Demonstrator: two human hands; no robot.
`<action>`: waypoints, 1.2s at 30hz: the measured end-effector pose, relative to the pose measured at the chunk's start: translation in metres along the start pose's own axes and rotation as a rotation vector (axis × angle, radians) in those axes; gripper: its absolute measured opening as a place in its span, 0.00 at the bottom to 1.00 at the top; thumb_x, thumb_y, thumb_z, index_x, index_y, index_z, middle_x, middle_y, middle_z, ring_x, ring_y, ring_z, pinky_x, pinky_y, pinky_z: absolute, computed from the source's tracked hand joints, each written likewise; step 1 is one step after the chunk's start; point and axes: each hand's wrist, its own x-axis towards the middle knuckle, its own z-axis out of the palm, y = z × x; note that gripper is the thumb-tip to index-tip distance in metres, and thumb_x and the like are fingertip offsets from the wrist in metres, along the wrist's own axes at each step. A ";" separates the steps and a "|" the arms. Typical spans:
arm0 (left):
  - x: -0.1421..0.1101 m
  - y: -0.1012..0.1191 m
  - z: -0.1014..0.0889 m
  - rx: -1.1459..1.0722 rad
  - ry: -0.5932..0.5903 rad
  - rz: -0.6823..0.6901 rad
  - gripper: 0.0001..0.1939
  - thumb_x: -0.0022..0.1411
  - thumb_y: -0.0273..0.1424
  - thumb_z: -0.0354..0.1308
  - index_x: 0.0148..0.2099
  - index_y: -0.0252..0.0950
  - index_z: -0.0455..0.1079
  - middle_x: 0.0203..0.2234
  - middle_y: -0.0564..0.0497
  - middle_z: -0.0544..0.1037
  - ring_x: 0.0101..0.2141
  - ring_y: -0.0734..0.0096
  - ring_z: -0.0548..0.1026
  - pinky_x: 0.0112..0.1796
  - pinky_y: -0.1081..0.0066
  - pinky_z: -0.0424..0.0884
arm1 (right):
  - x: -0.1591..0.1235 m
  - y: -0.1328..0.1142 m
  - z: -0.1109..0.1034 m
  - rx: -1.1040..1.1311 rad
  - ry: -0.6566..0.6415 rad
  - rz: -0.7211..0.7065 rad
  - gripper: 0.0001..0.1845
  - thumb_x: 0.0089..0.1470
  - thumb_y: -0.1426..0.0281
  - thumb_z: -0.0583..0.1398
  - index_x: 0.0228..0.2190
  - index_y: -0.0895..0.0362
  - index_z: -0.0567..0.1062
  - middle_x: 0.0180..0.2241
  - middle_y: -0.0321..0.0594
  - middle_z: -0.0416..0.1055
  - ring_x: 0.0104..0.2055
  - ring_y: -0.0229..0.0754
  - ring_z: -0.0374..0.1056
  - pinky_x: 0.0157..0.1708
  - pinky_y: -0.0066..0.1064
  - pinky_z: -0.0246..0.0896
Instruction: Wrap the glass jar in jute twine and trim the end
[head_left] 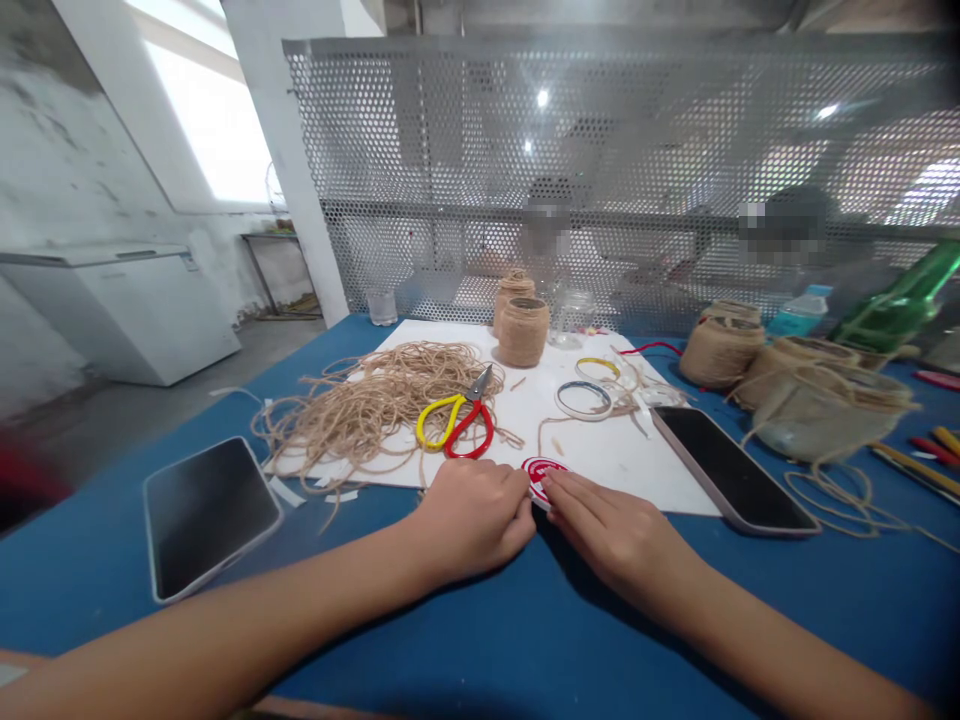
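Observation:
Both of my hands meet at a small red-and-white tape roll (541,472) lying at the near edge of a white board (600,450). My left hand (472,515) is curled, its fingertips pressed on the roll's left side. My right hand (611,530) rests flat with fingers extended, their tips touching the roll's right side. Scissors (459,420) with one yellow and one red handle lie just beyond my left hand, beside a loose heap of jute twine (367,405).
A phone (206,512) lies at the left on the blue table (465,640), another phone (731,468) at the right. Twine-wrapped jars (522,330) stand at the back, more wrapped jars (817,400) and a green bottle (900,300) at the right. Two tape rings (589,398) lie on the board. A perforated metal screen (637,150) closes the far side.

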 end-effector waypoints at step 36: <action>0.008 -0.002 0.004 -0.474 -0.006 -0.157 0.12 0.56 0.27 0.47 0.45 0.38 0.62 0.23 0.58 0.71 0.23 0.77 0.68 0.25 0.78 0.60 | 0.001 0.000 -0.003 0.079 0.007 0.107 0.13 0.55 0.76 0.54 0.41 0.68 0.72 0.40 0.53 0.74 0.41 0.45 0.72 0.38 0.34 0.71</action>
